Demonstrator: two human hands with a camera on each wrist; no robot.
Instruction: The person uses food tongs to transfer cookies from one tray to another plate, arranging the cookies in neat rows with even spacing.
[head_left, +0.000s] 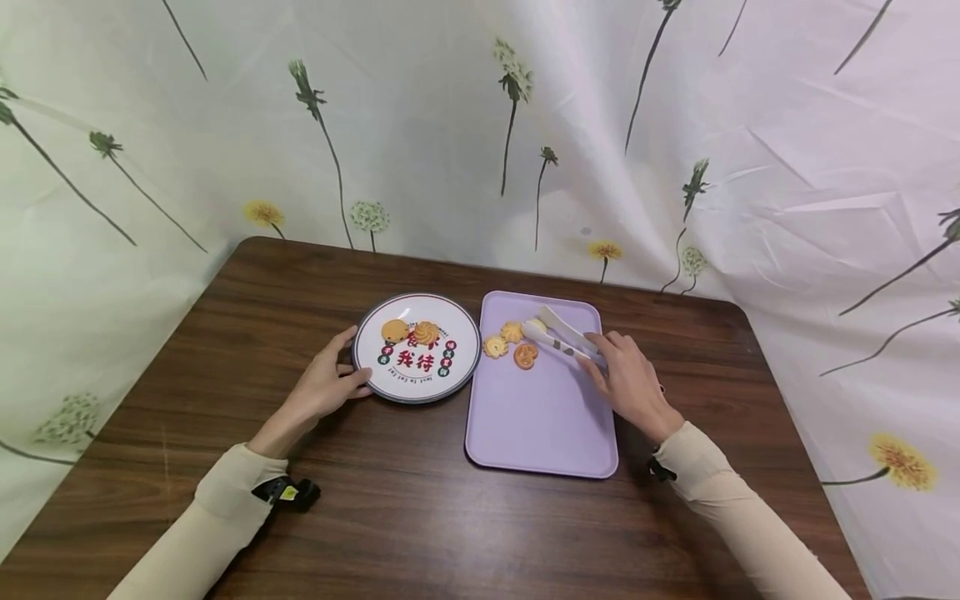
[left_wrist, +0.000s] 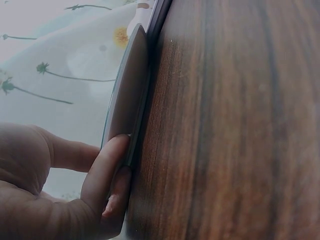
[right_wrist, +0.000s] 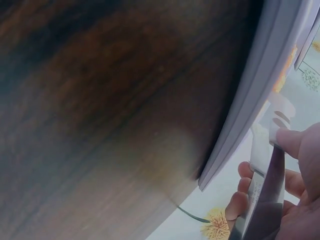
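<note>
Head view: by the left hand [head_left: 322,382], the near-left rim of the white plate [head_left: 467,329] is being held between thumb and fingers, while by the right hand [head_left: 633,383] the pale tongs [head_left: 566,331] are being grasped, their tips being kept apart about a partly hidden cookie [head_left: 537,324] on the lilac tray [head_left: 536,425]. Whether that cookie is being pinched cannot be told. Near the tips, two pale cookies [head_left: 512,332] and a browner cookie [head_left: 526,357] are being left on the tray; on the plate, a round cookie [head_left: 394,331] and a swirled cookie [head_left: 427,333] are being borne. The step in hand is judged to be the picking of a cookie with the tongs; firm but gentle closing, then a level lift, is seemingly being called for, lest it crumble. Plate and tray are being supported side by side on the dark wooden table [head_left: 420,492], before a flower-printed cloth [head_left: 420,125].
</note>
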